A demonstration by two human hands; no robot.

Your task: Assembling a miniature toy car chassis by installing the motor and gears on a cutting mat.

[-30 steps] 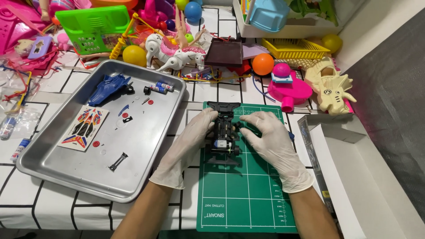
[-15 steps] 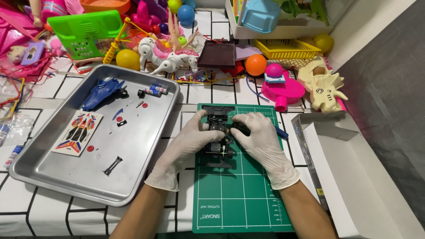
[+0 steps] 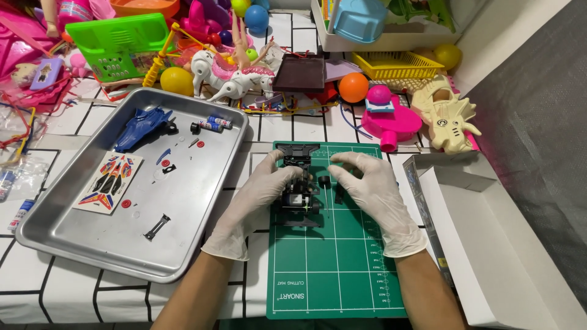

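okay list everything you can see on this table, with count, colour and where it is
model car chassis: one, black, on the cutting mat
cutting mat: one, green, table front centre
metal tray: one, silver, left of the mat
car body shell: one, blue, tray's far end
sticker sheet: one, multicoloured, in tray
cardboard box: one, white, right of the mat
toys: many, mixed colours, table's far edge
left hand: white glove, holding the chassis
right hand: white glove, just right of the chassis
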